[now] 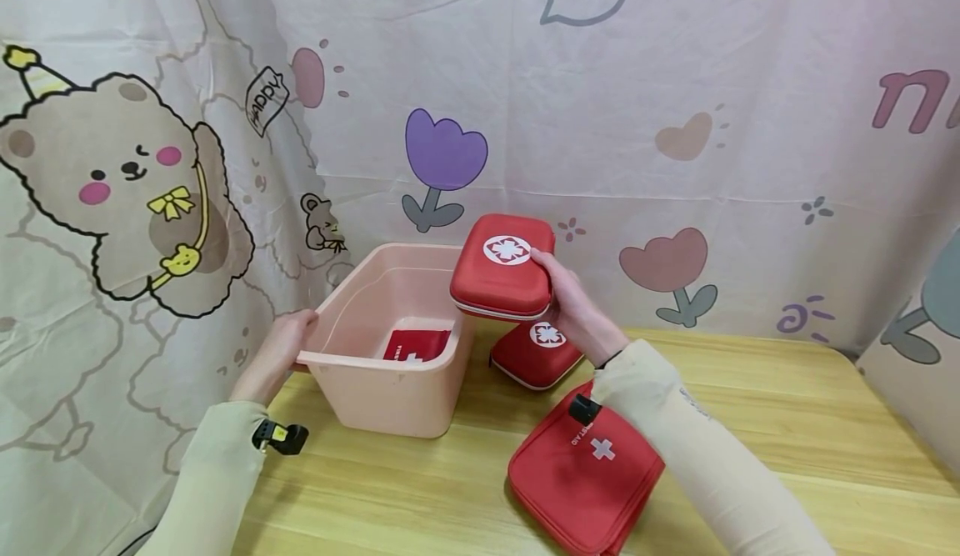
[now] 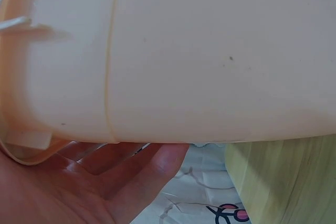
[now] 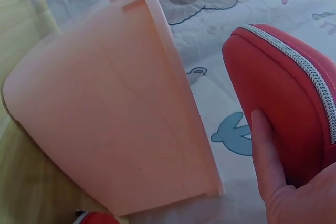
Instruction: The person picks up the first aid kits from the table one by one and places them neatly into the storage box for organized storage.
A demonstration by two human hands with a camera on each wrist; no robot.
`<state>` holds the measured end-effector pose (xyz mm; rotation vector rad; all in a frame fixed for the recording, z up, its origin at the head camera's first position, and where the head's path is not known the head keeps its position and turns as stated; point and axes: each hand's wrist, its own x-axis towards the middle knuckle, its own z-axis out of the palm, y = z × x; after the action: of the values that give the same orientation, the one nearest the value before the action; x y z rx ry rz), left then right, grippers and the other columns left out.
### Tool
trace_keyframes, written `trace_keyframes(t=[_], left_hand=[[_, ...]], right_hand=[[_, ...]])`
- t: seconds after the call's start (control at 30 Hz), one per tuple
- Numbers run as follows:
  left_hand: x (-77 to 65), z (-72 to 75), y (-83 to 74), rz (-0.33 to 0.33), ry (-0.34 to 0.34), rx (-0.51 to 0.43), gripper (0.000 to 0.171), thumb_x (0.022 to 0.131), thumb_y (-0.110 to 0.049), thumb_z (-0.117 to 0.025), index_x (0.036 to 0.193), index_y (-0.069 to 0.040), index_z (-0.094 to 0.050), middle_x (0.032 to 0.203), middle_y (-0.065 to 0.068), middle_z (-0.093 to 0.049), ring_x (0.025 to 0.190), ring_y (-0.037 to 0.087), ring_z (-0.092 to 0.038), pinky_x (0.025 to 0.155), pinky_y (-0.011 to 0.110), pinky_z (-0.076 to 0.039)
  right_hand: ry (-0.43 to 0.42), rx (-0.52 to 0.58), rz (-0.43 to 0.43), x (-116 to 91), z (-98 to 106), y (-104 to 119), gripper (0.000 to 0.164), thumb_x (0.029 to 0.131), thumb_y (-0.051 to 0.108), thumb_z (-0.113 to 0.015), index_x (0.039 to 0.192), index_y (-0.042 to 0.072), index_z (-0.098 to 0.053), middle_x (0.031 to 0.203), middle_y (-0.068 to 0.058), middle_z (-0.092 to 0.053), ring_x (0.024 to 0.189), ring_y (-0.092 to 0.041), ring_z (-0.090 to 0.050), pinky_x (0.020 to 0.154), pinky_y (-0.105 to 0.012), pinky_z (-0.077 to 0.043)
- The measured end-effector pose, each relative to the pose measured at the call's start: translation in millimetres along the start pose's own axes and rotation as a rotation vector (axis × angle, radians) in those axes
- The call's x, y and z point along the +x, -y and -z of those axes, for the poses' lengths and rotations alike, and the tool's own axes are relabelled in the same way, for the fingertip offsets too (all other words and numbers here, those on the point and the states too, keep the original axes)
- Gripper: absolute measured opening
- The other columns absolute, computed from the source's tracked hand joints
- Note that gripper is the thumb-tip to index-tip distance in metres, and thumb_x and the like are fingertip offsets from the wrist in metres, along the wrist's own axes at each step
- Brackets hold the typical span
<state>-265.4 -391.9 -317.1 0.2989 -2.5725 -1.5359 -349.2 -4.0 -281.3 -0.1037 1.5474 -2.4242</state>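
My right hand point(image 1: 570, 298) grips a red hard-shell first aid case point(image 1: 504, 266), held up beside the right rim of a pink plastic bin point(image 1: 386, 389). The case's zip point(image 3: 310, 69) is closed in the right wrist view. At the bin's left end, my left hand point(image 1: 288, 335) holds the rim; the left wrist view shows its fingers point(image 2: 157, 169) along the outer wall. Inside the bin lies a dark red first aid pouch point(image 1: 420, 343), partly hidden by the front wall. Below the raised case, a second red case point(image 1: 534, 360) sits on the table.
A red soft first aid bag point(image 1: 573, 481) with a white cross lies nearer me on the wooden table point(image 1: 795, 423), partly under my right forearm. A printed curtain point(image 1: 750, 231) hangs behind the table and along its left side.
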Motion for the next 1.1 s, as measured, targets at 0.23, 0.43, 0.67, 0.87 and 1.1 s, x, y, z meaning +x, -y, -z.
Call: trace_keyframes(t=[0.23, 0.43, 0.67, 0.87, 1.1], left_hand=[[-0.1, -0.8, -0.7, -0.001, -0.005, -0.004, 0.059, 0.104, -0.037, -0.025, 0.136, 0.012, -0.038, 0.122, 0.031, -0.048, 0.093, 0.029, -0.059, 0.064, 0.035, -0.057], [-0.7, -1.8, -0.7, 0.002, 0.003, -0.002, 0.058, 0.104, -0.036, -0.025, 0.137, 0.011, -0.037, 0.124, 0.030, -0.047, 0.095, 0.029, -0.058, 0.068, 0.036, -0.056], [-1.0, -2.5, -0.2, 0.009, 0.008, 0.002, 0.059, 0.104, -0.037, -0.024, 0.137, 0.011, -0.037, 0.126, 0.030, -0.046, 0.099, 0.031, -0.058, 0.069, 0.036, -0.056], [-1.3, -2.2, -0.5, 0.003, 0.005, -0.002, 0.059, 0.104, -0.036, -0.025, 0.137, 0.011, -0.038, 0.125, 0.030, -0.047, 0.098, 0.031, -0.058, 0.067, 0.035, -0.056], [-0.7, -2.3, -0.8, -0.016, 0.001, -0.007, 0.055, 0.104, -0.034, -0.025, 0.132, 0.010, -0.041, 0.121, 0.029, -0.050, 0.094, 0.030, -0.059, 0.065, 0.036, -0.057]], right_hand=[[0.010, -0.023, 0.006, 3.9, -11.7, -2.8, 0.056, 0.095, 0.044, -0.060, 0.136, 0.007, -0.054, 0.085, 0.000, -0.072, 0.067, -0.012, -0.069, 0.057, -0.025, -0.055], [0.027, -0.061, 0.010, 6.9, -18.9, -6.9, 0.054, 0.095, 0.045, -0.060, 0.134, 0.007, -0.057, 0.086, -0.001, -0.072, 0.068, -0.013, -0.069, 0.059, -0.026, -0.056], [0.027, -0.057, 0.006, 11.7, -27.7, -9.1, 0.052, 0.094, 0.045, -0.062, 0.132, 0.010, -0.059, 0.096, -0.004, -0.072, 0.075, -0.015, -0.070, 0.067, -0.029, -0.057], [0.038, -0.069, 0.016, 16.7, -37.3, -7.8, 0.052, 0.094, 0.045, -0.062, 0.134, 0.011, -0.057, 0.109, -0.007, -0.070, 0.080, -0.016, -0.070, 0.072, -0.030, -0.057], [0.025, -0.099, 0.000, 21.8, -45.8, -8.8, 0.051, 0.093, 0.046, -0.063, 0.132, 0.014, -0.057, 0.116, -0.008, -0.069, 0.085, -0.018, -0.070, 0.077, -0.032, -0.057]])
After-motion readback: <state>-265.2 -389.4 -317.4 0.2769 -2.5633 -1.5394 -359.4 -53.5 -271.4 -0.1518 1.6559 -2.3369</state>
